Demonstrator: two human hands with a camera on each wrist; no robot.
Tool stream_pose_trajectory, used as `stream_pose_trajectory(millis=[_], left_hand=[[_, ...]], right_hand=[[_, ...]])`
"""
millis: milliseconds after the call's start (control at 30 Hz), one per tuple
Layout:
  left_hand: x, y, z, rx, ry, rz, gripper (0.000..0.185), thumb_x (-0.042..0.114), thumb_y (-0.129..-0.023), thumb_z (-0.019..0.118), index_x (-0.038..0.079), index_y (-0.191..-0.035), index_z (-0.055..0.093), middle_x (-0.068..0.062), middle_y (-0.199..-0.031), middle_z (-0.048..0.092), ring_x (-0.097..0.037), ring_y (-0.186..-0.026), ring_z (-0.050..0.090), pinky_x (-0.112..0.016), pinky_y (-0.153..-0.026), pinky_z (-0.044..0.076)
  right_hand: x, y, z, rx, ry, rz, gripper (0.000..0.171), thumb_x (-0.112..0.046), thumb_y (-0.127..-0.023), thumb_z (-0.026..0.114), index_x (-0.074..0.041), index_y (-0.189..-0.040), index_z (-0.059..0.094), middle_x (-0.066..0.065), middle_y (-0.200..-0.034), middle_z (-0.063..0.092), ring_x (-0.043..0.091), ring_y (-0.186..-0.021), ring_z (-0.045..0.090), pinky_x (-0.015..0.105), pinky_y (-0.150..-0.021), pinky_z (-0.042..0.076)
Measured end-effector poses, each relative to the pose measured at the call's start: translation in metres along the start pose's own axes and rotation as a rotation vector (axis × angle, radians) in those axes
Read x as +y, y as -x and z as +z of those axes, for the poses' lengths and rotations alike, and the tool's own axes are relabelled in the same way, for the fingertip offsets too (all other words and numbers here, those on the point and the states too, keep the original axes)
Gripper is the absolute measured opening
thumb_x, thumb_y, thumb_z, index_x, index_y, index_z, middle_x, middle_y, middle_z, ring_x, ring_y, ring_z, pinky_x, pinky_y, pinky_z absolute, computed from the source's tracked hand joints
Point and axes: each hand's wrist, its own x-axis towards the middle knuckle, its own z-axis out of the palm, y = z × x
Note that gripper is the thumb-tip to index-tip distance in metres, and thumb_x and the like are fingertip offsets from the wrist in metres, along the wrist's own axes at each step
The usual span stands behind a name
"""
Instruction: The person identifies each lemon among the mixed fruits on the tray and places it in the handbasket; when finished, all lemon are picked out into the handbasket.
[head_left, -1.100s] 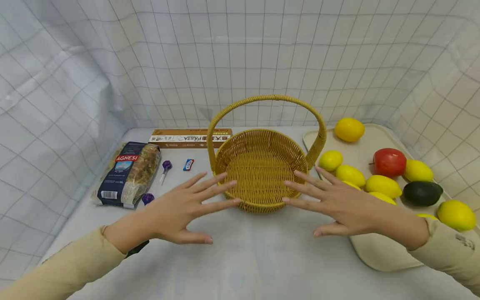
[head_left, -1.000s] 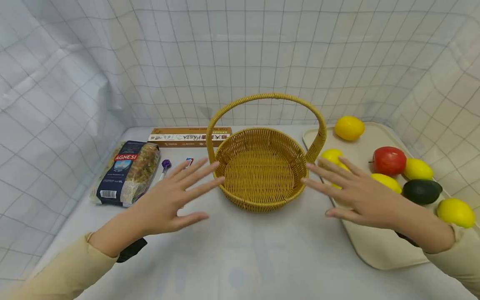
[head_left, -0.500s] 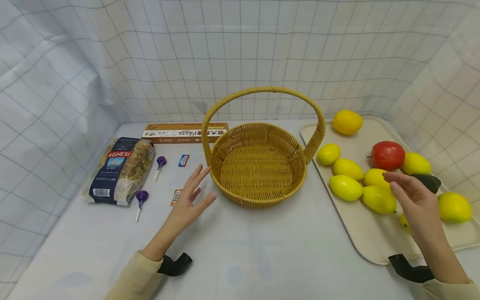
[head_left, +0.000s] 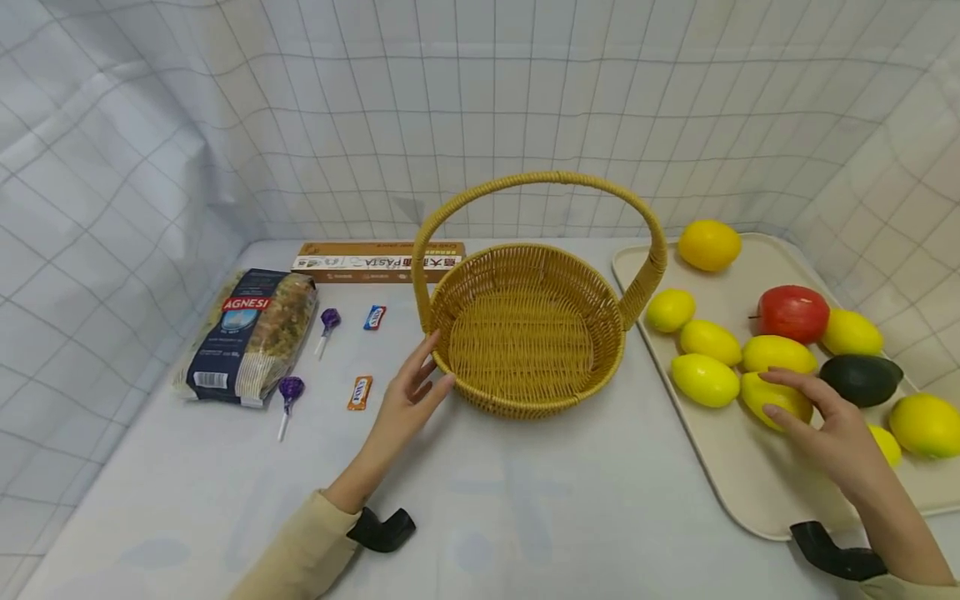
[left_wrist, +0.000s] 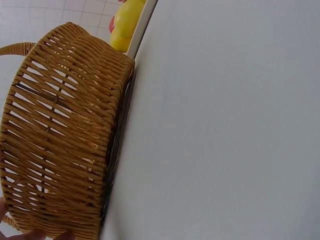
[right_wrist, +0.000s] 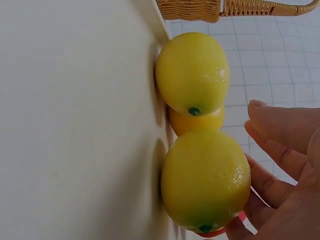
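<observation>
In the head view, a yellow wicker basket (head_left: 521,346) with a tall arched handle (head_left: 555,177) stands in the middle of the table. My left hand (head_left: 401,412) is at its left front side, fingertips against or very near the outer wall; exact contact is hard to tell. On the right, my right hand (head_left: 843,429) reaches over a lemon (head_left: 757,398) on the beige tray (head_left: 750,492). The right wrist view shows fingers beside that lemon (right_wrist: 205,175), the thumb apart from it. Its far side is hidden.
The tray also bears several other lemons (head_left: 705,381), a red apple (head_left: 792,314) and a dark green avocado (head_left: 861,380). At left lie a pasta bag (head_left: 247,337), lollipops (head_left: 291,388) and wrapped candies (head_left: 360,392). A pasta box (head_left: 375,262) lies behind.
Both hands have drawn apart from in front of the basket. The left has come to the basket's left side, and the right has moved over the tray to a lemon. The basket stays put.
</observation>
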Motion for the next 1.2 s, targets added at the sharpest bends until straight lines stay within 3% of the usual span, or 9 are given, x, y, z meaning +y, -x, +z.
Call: stream_pose_trajectory(millis=[100, 200, 333, 633, 767, 867, 933, 1100, 1200], left_hand=[[0.000, 0.002, 0.002, 0.009, 0.025, -0.001, 0.060, 0.006, -0.096, 0.052, 0.013, -0.150, 0.026, -0.001, -0.152, 0.021, -0.035, -0.132, 0.029, -0.053, -0.105, 0.025], [0.009, 0.003, 0.004, 0.012, 0.036, -0.022, 0.060, 0.004, -0.096, 0.051, 0.010, -0.150, 0.024, -0.005, -0.152, 0.020, -0.037, -0.132, 0.028, -0.055, -0.106, 0.024], [0.013, 0.002, 0.004, 0.008, 0.036, -0.046, 0.060, 0.004, -0.096, 0.051, 0.011, -0.150, 0.023, -0.004, -0.152, 0.020, -0.035, -0.132, 0.028, -0.055, -0.106, 0.023], [0.031, 0.004, 0.005, 0.007, 0.049, -0.048, 0.061, -0.001, -0.095, 0.050, 0.004, -0.149, 0.022, -0.013, -0.152, 0.018, -0.043, -0.131, 0.026, -0.058, -0.104, 0.023], [0.019, 0.002, 0.003, 0.014, 0.043, -0.046, 0.061, 0.001, -0.095, 0.051, 0.010, -0.149, 0.024, -0.008, -0.152, 0.019, -0.039, -0.132, 0.027, -0.057, -0.104, 0.024], [0.008, 0.002, 0.002, 0.020, 0.037, -0.039, 0.061, 0.004, -0.096, 0.052, 0.015, -0.149, 0.025, -0.003, -0.152, 0.020, -0.034, -0.132, 0.029, -0.055, -0.105, 0.024], [0.005, 0.002, 0.001, 0.024, 0.031, -0.031, 0.061, 0.006, -0.096, 0.053, 0.017, -0.150, 0.025, -0.001, -0.152, 0.021, -0.032, -0.132, 0.030, -0.054, -0.105, 0.025], [0.001, 0.002, 0.001, 0.024, 0.034, -0.022, 0.061, 0.009, -0.097, 0.052, 0.020, -0.150, 0.025, 0.001, -0.151, 0.022, -0.031, -0.131, 0.032, -0.054, -0.105, 0.025], [0.000, 0.001, 0.002, 0.023, 0.037, -0.029, 0.061, 0.008, -0.097, 0.053, 0.020, -0.150, 0.025, 0.001, -0.151, 0.022, -0.032, -0.131, 0.032, -0.054, -0.105, 0.025]], right_hand=[[0.003, -0.002, 0.002, 0.020, 0.045, -0.062, 0.039, -0.012, -0.091, 0.063, -0.006, -0.129, 0.053, -0.017, -0.123, 0.045, -0.004, -0.119, 0.029, 0.031, -0.108, 0.011], [0.004, -0.005, 0.003, 0.005, 0.131, -0.084, 0.040, -0.010, -0.090, 0.064, 0.002, -0.126, 0.052, 0.008, -0.133, 0.044, 0.021, -0.132, 0.026, 0.053, -0.109, 0.009], [0.004, -0.009, 0.004, -0.034, 0.242, -0.075, 0.044, -0.009, -0.089, 0.065, 0.007, -0.127, 0.049, 0.033, -0.133, 0.034, 0.055, -0.123, 0.022, 0.072, -0.096, 0.012], [-0.009, -0.008, 0.000, -0.003, 0.293, -0.065, 0.043, -0.009, -0.088, 0.065, 0.002, -0.127, 0.050, 0.032, -0.127, 0.038, 0.051, -0.110, 0.032, 0.073, -0.086, 0.026], [-0.036, -0.008, 0.000, 0.004, 0.259, -0.173, 0.048, -0.003, -0.084, 0.069, -0.004, -0.129, 0.053, 0.021, -0.133, 0.042, 0.031, -0.120, 0.036, 0.030, -0.094, 0.041], [-0.068, -0.012, 0.009, -0.051, 0.191, -0.274, 0.052, -0.001, -0.081, 0.072, -0.012, -0.129, 0.056, 0.007, -0.136, 0.044, 0.007, -0.123, 0.035, 0.002, -0.080, 0.030], [-0.092, -0.018, 0.021, -0.121, 0.127, -0.332, 0.054, 0.000, -0.081, 0.072, -0.016, -0.130, 0.056, 0.002, -0.137, 0.044, -0.001, -0.121, 0.034, 0.011, -0.085, 0.039], [-0.132, -0.044, 0.066, -0.320, -0.037, -0.467, 0.053, -0.004, -0.084, 0.069, -0.017, -0.133, 0.053, 0.001, -0.140, 0.042, 0.015, -0.123, 0.039, 0.051, -0.087, 0.047], [-0.144, -0.064, 0.099, -0.452, -0.155, -0.505, 0.051, -0.005, -0.087, 0.067, -0.012, -0.134, 0.050, 0.003, -0.138, 0.043, 0.021, -0.119, 0.044, 0.047, -0.088, 0.047]])
